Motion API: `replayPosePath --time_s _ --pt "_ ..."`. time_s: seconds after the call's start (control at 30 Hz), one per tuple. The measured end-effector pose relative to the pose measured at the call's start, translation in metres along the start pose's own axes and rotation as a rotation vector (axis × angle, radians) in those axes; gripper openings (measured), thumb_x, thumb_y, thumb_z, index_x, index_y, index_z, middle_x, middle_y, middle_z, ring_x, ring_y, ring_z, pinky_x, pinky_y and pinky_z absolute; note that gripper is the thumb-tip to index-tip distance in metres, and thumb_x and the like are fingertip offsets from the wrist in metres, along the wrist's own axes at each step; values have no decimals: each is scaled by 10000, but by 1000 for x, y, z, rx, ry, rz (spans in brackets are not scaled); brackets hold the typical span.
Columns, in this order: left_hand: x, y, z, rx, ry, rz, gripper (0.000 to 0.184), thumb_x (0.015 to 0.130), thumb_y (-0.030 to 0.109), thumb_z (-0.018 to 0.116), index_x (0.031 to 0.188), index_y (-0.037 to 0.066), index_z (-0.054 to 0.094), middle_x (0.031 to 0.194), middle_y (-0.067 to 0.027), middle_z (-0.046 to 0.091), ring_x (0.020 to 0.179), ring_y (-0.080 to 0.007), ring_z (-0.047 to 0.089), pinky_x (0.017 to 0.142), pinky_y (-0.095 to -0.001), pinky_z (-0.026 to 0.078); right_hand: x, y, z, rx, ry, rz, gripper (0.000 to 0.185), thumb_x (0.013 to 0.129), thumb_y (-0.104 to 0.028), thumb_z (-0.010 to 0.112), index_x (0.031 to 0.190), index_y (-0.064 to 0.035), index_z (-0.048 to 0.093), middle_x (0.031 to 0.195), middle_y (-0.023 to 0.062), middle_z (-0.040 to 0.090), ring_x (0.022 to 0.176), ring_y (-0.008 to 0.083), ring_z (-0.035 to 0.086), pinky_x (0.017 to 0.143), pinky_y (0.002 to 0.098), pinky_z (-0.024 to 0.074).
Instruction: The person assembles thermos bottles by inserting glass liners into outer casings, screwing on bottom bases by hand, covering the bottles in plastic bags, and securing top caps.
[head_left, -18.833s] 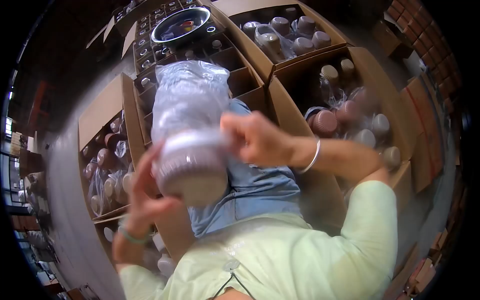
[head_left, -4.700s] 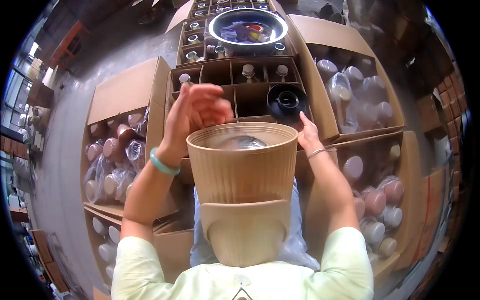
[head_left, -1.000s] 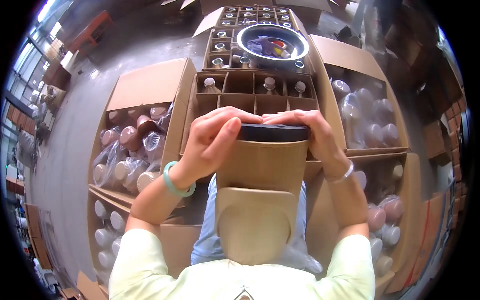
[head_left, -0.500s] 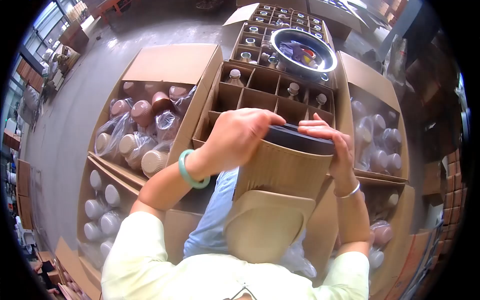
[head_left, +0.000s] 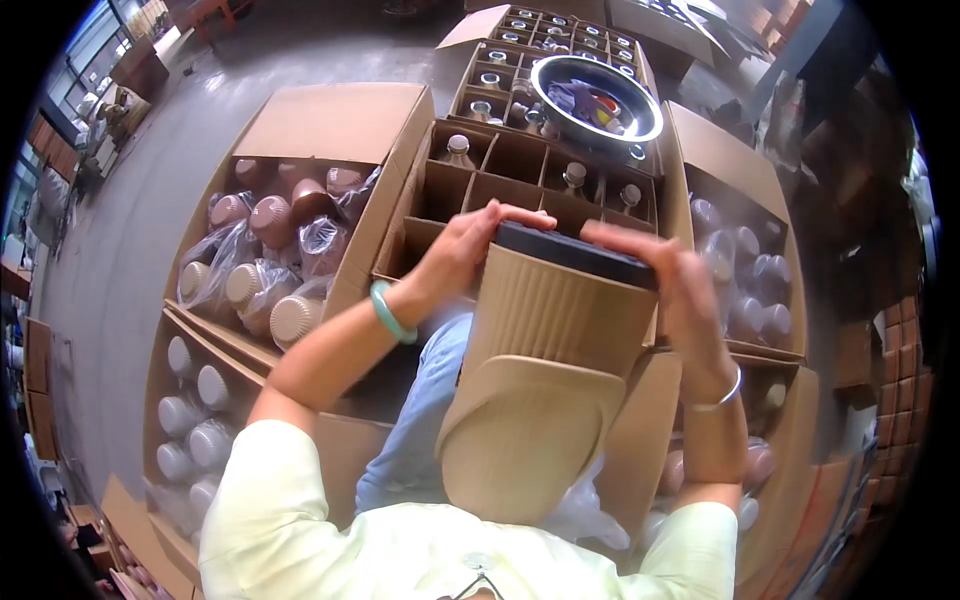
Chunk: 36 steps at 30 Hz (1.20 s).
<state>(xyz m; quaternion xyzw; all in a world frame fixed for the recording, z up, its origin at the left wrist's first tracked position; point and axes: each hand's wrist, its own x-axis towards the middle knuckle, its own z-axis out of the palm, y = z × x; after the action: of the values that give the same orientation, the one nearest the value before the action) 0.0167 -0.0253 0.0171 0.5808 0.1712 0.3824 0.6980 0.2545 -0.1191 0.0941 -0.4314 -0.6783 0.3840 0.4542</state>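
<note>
A large beige ribbed jug, with a rounded smooth part toward my chest, stands tilted between my arms above my lap. Its far end carries a dark round base. My left hand, with a green bangle on the wrist, holds the left edge of that base, fingers bent over the rim. On the other side my right hand lies along the base's right edge with fingers stretched out; it is partly blurred. A divided carton with several clear-necked bottles lies just beyond the jug.
At left an open carton holds pink and beige ribbed vessels in plastic bags. White-capped pieces fill a carton below it. A metal basin with cloth and small items rests on the far cartons. Another carton of wrapped pieces stands right.
My left hand has loosened from a tighter grip and slid to the left edge of the base. My right hand's fingers have straightened, and the jug shows more of its ribbed side.
</note>
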Motion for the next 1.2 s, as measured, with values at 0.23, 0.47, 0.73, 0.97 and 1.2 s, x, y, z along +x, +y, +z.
replayPosePath --time_s 0.23,0.47,0.73,0.97,1.2 --pt "-29 51 30 860 124 352 551 1051 455 388 1195 -8 650 1103 -171 690 991 -300 684 860 -372 534 -7 80 14 518 79 -11 636 1009 -443 300 1064 37 714 1236 241 651 1155 294 609 1079 405 388" --pt "-18 24 14 619 107 341 634 1056 496 322 1105 -22 685 1178 -170 682 1156 -294 634 986 -402 489 -6 18 14 152 146 135 628 1058 -446 309 1093 52 690 1147 232 687 1072 305 651 992 363 475" --pt "22 -24 -31 -526 -370 -366 616 1036 467 366 1428 2 462 1398 -158 556 1321 -251 507 1125 -401 383 25 -42 17 -48 -177 27 553 1080 -408 333 1207 28 648 1059 128 714 970 209 669 904 317 492" --pt "-7 -40 -2 -321 -95 -141 640 1066 489 281 1398 -20 482 1343 -129 582 1229 -202 566 1077 -356 431 -4 17 1 55 -49 51 555 1054 -386 347 1173 35 689 1036 137 734 952 185 687 905 299 507" --pt "-39 51 31 908 91 452 872 1011 650 141 1228 -18 658 1141 -145 694 1015 -241 569 924 -324 418 -13 113 34 949 12 84 662 916 -570 382 1102 -21 702 1497 218 436 1298 317 510 1092 438 423"
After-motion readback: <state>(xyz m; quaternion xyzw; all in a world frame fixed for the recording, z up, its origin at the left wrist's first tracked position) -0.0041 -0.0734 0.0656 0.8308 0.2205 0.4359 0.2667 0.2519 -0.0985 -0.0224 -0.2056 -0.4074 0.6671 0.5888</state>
